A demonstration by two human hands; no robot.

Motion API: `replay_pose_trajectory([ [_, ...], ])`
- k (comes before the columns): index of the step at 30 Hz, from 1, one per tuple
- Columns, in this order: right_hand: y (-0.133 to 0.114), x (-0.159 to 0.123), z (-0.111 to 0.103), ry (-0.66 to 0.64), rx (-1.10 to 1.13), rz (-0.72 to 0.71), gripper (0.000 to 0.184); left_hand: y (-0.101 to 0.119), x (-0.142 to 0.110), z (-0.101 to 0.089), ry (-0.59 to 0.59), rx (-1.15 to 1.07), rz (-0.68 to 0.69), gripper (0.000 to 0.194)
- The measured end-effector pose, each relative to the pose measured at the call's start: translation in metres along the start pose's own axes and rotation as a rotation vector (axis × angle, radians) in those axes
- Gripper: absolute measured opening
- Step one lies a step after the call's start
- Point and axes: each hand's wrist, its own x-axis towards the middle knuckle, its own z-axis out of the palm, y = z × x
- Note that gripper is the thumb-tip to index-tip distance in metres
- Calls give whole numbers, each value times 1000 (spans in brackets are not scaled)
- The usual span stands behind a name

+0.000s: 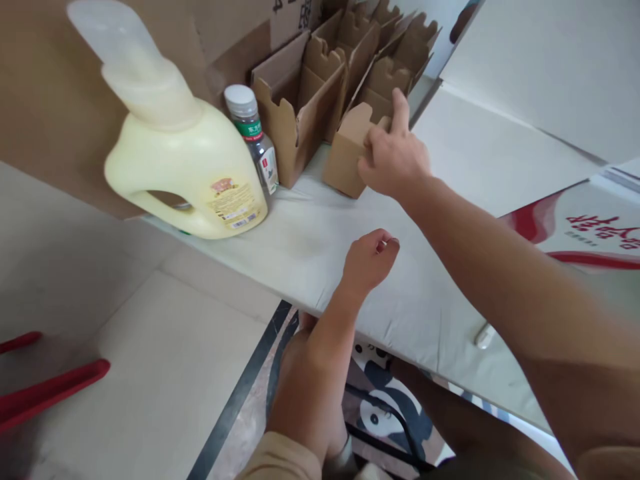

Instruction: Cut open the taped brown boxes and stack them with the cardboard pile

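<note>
My right hand [395, 157] is at a small brown cardboard box [345, 157] on the table, its thumb and curled fingers against the box's right side. The index finger points up and away, toward taller open boxes behind. The box has a raised flap, and my hand hides part of it. My left hand [371, 259] hovers over the near table edge, fingers curled into a loose fist with nothing visible in it. Left of the small box stands an open cardboard carton [283, 133] with notched ends.
A pale yellow detergent jug [185, 167] and a small dark bottle with a white cap [253, 137] stand at the left table edge. More notched cartons [387, 83] line the back. A red and white printed package [580, 227] lies right. A white object [484, 335] sits near my right forearm.
</note>
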Motion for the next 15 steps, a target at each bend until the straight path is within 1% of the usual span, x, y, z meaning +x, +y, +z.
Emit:
replay_pose_trajectory([
  [2, 19, 19, 2, -22, -14, 49, 18, 0, 0, 0, 2, -21, 9, 27],
  [4, 37, 25, 0, -49, -33, 70, 20, -1, 0, 0, 2, -36, 28, 28],
  [6, 49, 17, -6, -53, -45, 55, 21, -2, 2, 3, 7, -48, 50, 27],
  [8, 54, -4, -15, -15, -48, 15, 21, -5, 4, 8, 54, -76, 79, 24],
  [9, 54, -19, -20, 20, -48, -8, 22, -6, 5, 11, 108, -102, 99, 22],
  [10, 54, -36, -27, 62, -46, -29, 22, -8, 6, 12, 188, -130, 130, 19],
  [11, 54, -56, -35, 110, -44, -51, 24, -11, 7, 13, 292, -155, 172, 16],
  [13, 55, -103, -54, 240, -22, -100, 27, -15, 9, 11, 559, -184, 279, 9],
  [14, 57, -128, -64, 307, -5, -125, 27, -17, 10, 8, 689, -189, 333, 8],
  [15, 60, -154, -73, 389, 10, -119, 27, -19, 10, 5, 796, -194, 385, 14],
])
